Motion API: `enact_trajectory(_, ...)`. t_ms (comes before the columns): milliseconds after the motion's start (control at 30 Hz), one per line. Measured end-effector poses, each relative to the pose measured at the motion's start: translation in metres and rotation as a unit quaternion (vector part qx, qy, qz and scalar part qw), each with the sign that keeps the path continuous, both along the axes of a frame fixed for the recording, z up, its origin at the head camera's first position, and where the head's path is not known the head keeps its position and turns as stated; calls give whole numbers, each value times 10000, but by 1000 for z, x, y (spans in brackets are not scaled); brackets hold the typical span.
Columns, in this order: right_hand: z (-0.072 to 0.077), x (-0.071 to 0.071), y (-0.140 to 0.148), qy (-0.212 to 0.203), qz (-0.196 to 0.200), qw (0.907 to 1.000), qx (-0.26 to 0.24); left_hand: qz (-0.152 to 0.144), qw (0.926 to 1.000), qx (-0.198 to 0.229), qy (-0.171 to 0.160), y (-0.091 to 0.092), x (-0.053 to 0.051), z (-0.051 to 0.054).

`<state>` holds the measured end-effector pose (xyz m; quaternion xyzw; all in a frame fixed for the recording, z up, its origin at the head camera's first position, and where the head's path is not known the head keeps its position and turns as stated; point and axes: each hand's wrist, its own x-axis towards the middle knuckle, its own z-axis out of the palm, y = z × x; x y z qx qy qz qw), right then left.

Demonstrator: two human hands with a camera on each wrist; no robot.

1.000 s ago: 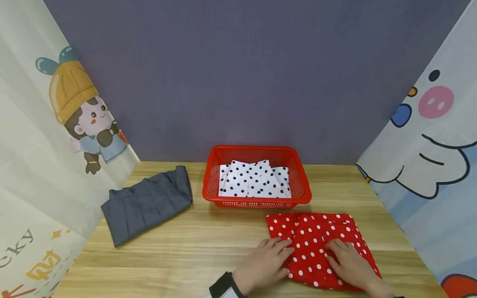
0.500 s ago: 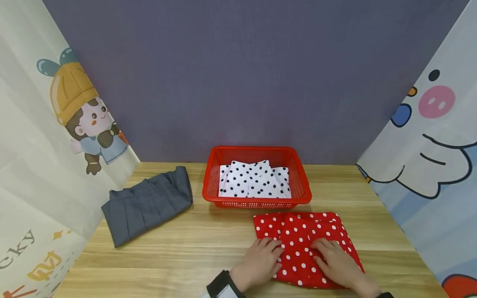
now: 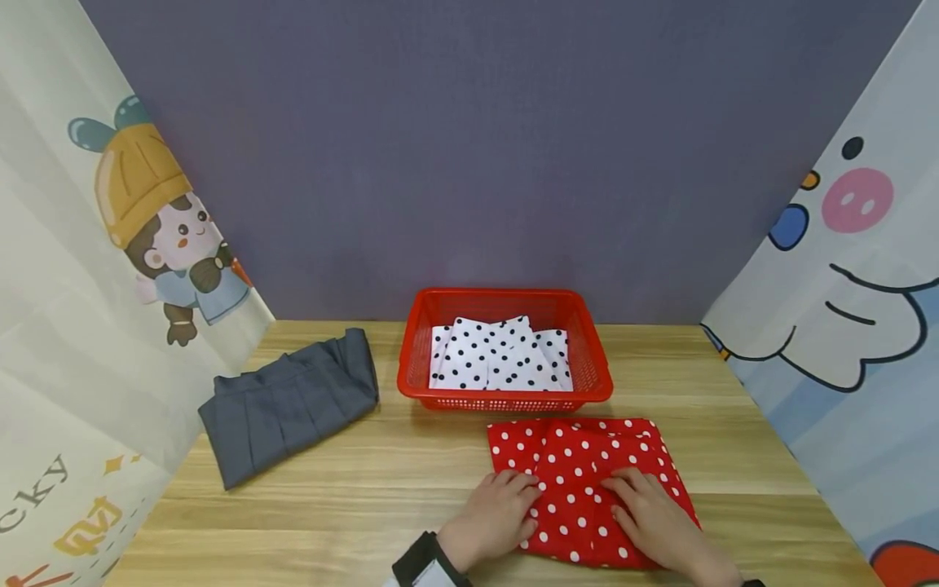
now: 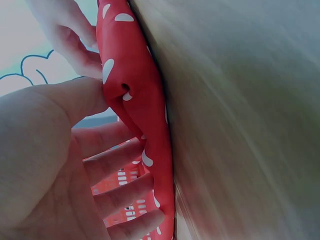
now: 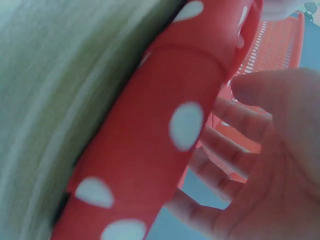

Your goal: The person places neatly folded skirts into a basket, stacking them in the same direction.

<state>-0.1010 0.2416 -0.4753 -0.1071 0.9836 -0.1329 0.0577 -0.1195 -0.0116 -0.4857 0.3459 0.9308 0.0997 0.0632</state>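
Note:
A folded red cloth with white dots [image 3: 579, 456] lies flat on the wooden table, just in front of the red basket. On its left edge rests the left hand [image 3: 493, 515], fingers spread and touching the fabric. The right hand [image 3: 654, 522] lies on the cloth's right part with relaxed fingers. In the left wrist view the thumb and fingertips of the left hand [image 4: 75, 160] touch the cloth [image 4: 135, 75]. From the right wrist, the right hand's fingers [image 5: 235, 120] are seen against the top of the cloth [image 5: 150, 110].
Behind the cloth stands a red basket [image 3: 594, 359] holding a white cloth with black dots [image 3: 506, 359]. A folded grey cloth [image 3: 293, 408] lies at the table's left. A dark panel [image 3: 469, 163] rises at the back, with printed curtains on both sides.
The red cloth has slid to the left across the table, both hands moving along with it. The basket and grey cloth have stayed in place.

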Motion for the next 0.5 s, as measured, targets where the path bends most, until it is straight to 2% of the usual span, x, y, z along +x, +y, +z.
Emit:
enact_trajectory(100,0,-1,1,166,-91,9998,-19,63,10000,-14,-14,-8,-1,0)
enact_trajectory(300,-2,-1,8,762,-227,9968,56,237,9996,-93,74,-25,-1,2)
enact_trajectory(367,-3,-1,9,753,-245,9968,90,284,9995,-99,64,-31,0,3)
enact_trajectory(500,-8,-3,9,461,-270,9983,232,332,9994,-72,77,-41,1,6)
